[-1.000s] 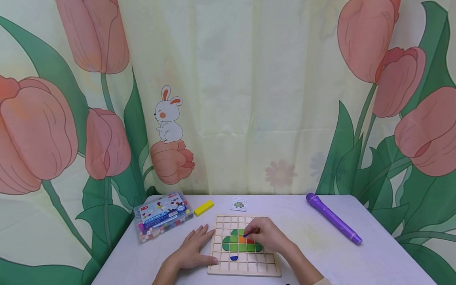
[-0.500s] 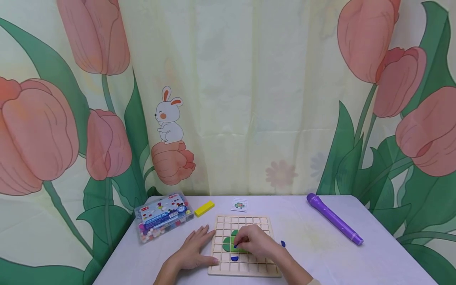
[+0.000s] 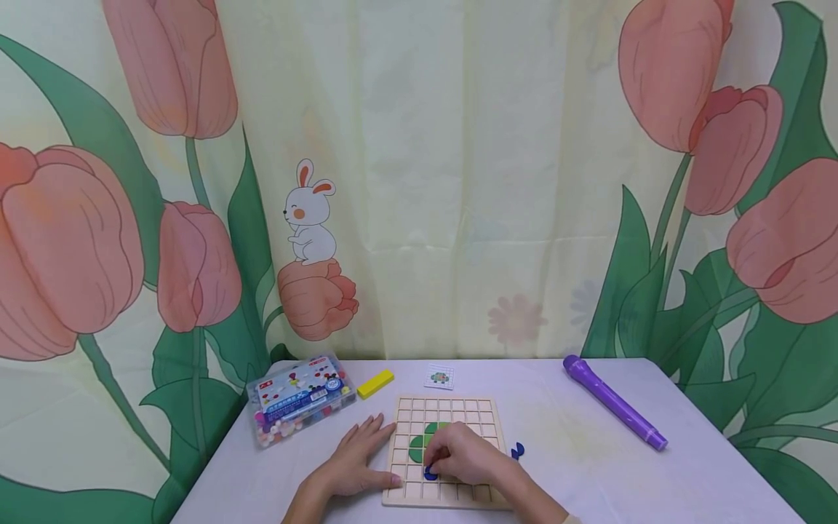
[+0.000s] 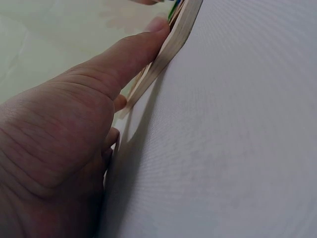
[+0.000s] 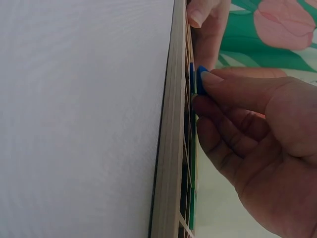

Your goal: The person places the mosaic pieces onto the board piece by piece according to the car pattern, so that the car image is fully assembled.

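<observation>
A square wooden grid board (image 3: 406, 496) lies on the table in the head view, with green pieces (image 3: 415, 449) set in its cells. My left hand (image 3: 350, 458) rests at the board's left side, fingers spread on the table and thumb on the rim. Over the board's lower middle, my right hand (image 3: 468, 455) pinches a small blue piece (image 5: 201, 80) between thumb and fingers. Its fingertips are right at another blue half-round piece (image 3: 431, 477) lying on the grid. That hand covers much of the coloured pattern.
Small blue pieces (image 3: 518, 451) lie on the table just right of the board. A lidded plastic box of beads (image 3: 301, 399) and a yellow block (image 3: 375, 383) stand at back left. Behind the board is a pattern card (image 3: 440, 377); a purple microphone-shaped tube (image 3: 614, 402) lies at right.
My right hand has moved left and toward me across the board with the blue piece, down to the other blue piece, uncovering blue pieces on the table. The left hand stays put.
</observation>
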`<state>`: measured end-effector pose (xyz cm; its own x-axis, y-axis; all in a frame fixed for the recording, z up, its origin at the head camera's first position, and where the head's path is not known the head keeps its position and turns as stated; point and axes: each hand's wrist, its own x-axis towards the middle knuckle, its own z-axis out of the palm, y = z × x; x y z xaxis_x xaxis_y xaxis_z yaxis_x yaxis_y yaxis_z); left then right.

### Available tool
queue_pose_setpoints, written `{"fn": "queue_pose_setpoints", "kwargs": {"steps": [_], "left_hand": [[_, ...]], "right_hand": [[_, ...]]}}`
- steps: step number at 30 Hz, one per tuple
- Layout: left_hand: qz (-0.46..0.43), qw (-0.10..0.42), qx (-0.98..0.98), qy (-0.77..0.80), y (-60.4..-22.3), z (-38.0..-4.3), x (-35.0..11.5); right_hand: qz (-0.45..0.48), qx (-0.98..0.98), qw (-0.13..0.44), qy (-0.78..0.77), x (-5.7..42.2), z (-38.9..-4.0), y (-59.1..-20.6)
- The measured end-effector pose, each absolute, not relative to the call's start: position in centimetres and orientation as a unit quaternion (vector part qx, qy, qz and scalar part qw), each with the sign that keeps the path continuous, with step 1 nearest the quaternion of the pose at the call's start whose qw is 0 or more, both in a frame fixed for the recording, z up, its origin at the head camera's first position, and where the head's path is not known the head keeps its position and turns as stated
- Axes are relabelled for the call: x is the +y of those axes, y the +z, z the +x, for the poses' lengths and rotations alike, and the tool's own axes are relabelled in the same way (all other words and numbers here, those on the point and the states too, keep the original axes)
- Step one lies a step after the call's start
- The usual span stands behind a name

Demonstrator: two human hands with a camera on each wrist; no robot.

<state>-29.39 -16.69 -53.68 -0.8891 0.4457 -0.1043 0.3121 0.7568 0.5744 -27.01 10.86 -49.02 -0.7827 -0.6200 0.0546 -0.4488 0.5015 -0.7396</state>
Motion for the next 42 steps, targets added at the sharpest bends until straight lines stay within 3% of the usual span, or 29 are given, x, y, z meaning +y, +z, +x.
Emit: {"fn": "queue_pose_setpoints", "kwargs": {"steps": [42], "left_hand": [[0.208, 0.114, 0.928, 0.286, -53.67, -29.34, -16.75]], "right_hand": [[-0.332, 0.895, 0.061, -0.291, 10.77, -27.22, -49.59]]}}
